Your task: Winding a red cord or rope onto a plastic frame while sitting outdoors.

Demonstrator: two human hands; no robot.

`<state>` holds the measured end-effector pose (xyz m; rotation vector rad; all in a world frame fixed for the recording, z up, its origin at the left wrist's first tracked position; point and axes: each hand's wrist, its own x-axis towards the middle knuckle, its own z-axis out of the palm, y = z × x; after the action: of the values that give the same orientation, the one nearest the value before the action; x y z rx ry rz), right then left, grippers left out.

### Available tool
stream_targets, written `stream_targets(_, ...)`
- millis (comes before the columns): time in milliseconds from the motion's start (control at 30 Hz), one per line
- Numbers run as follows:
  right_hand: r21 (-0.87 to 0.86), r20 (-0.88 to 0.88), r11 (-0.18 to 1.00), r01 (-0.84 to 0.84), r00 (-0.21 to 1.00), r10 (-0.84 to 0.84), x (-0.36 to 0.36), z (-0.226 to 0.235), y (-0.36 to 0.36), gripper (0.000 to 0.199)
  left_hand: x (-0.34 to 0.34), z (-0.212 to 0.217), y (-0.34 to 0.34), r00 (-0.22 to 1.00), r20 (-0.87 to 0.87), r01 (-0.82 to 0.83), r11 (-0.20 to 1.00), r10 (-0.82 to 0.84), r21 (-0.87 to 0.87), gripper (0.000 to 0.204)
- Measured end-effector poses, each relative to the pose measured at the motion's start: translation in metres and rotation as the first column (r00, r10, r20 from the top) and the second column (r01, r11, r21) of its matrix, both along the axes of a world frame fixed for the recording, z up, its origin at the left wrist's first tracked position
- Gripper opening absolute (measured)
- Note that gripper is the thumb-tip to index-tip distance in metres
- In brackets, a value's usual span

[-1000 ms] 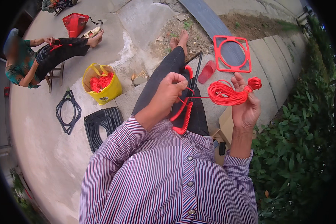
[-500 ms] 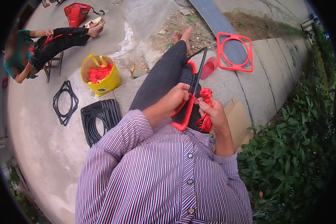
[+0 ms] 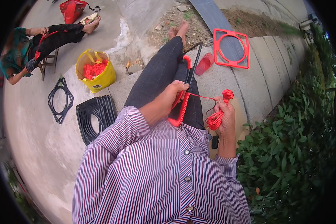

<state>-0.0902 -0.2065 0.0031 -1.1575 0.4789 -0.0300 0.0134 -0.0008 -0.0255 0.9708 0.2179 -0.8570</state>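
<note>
On my lap stands a black frame, tilted on edge, its near side and part of its inner ring wound with red cord. My left hand is closed around its side rail, thumb on top. Off to the right, my right hand grips a tied hank of red cord, whose knotted upper end sticks out above the fingers. A single strand runs taut from the frame across to the right hand. The fingers of my left hand behind the rail are partly hidden.
Left of my legs stand a stack of black frames, a single black frame and a yellow bag of red cord. A red frame and red slipper lie ahead. A seated person works at left; bushes border the right.
My right hand has pulled away from the frame to the right with the hank, drawing out a strand. My left hand has gone from pinching near the cord to holding the rail.
</note>
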Motion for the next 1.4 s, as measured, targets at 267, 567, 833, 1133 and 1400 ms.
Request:
stream_targets(267,-0.527,0.359,0.845,-0.091,0.877,0.319,0.013,0.060,0.049,0.066,-0.030,0.073,-0.006,0.280,0.918,0.070,0.960,-0.280,0.271,0.034)
stream_targets(567,0.200,0.303,0.754,-0.626,0.771,0.560,-0.010,0.032,0.050,0.076,0.018,0.137,0.040,0.909,0.263,-0.124,0.810,0.324,-0.573,0.024)
stream_targets(833,0.229,0.183,0.960,-0.162,0.976,0.121,0.024,0.002,0.001,0.033,0.023,0.094,0.080,0.782,0.595,-0.223,0.975,0.186,-0.011,0.029)
stream_targets(1133,-0.181,-0.279,0.670,-0.720,0.691,0.667,0.050,0.004,0.025,0.030,-0.001,0.046,0.038,0.396,0.598,-0.014,0.647,-0.697,0.763,0.014)
stream_targets(1400,-0.360,0.211,0.930,-0.069,0.965,0.153,0.038,0.016,-0.021,0.035,0.016,0.017,0.027,0.440,0.862,-0.359,0.830,-0.253,0.426,0.022)
